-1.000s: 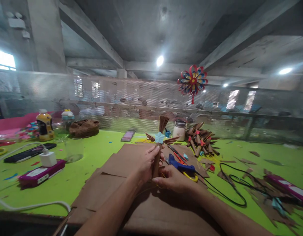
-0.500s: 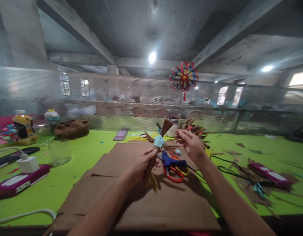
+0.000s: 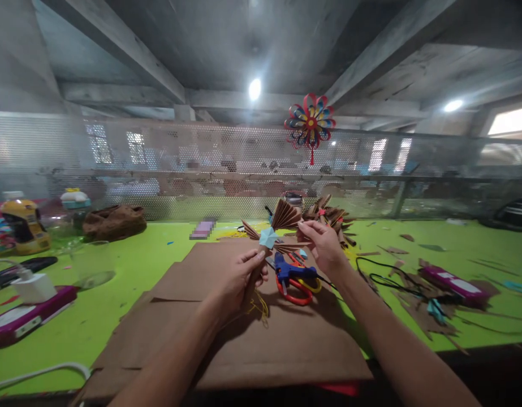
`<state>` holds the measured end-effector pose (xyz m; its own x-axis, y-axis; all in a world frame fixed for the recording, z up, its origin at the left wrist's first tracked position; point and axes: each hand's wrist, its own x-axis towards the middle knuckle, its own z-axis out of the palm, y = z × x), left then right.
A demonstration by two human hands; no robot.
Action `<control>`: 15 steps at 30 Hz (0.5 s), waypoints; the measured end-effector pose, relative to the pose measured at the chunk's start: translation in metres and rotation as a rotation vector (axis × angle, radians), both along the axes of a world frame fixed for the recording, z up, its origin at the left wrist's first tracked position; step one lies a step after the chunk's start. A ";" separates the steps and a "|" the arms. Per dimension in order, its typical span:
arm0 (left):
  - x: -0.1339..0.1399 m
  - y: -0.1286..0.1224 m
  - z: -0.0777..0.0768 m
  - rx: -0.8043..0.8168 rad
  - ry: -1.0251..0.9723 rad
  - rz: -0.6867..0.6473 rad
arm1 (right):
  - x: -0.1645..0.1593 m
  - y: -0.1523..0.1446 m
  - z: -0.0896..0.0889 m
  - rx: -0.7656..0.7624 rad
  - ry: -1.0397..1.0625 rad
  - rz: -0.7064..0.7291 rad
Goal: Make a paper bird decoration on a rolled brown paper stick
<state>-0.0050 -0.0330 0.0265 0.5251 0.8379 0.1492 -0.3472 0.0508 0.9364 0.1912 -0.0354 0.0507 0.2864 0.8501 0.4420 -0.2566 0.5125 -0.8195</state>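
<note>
A brown pleated paper craft with fan-shaped folds and a light-blue paper star at its middle is held up over the cardboard. My left hand is closed around its brown stem below the star. With thumb and fingertips together, my right hand pinches the right edge of the upper fan, which is spread out. Just below lies a blue glue gun on top of red-handled scissors. Yellow strands lie near my left hand.
Brown cardboard sheets cover the green table in front of me. Several similar brown pleated pieces lie behind my right hand. Purple power strips sit on both sides, a clear cup at left. Black cable loops at right.
My right hand has come to the upper fan and holds its edge; the fan is opened wider to the right. The whole view has shifted slightly.
</note>
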 end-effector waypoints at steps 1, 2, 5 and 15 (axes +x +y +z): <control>0.000 0.001 0.000 0.005 -0.018 0.008 | -0.002 0.000 -0.001 -0.007 0.020 0.023; 0.000 0.001 -0.001 0.013 -0.037 0.017 | -0.003 0.001 -0.002 -0.012 0.043 0.052; -0.001 0.003 -0.002 0.028 -0.084 0.046 | -0.008 0.004 -0.008 -0.038 0.085 0.119; 0.000 0.004 -0.004 0.035 -0.180 0.137 | -0.024 0.009 -0.030 -0.034 0.059 0.185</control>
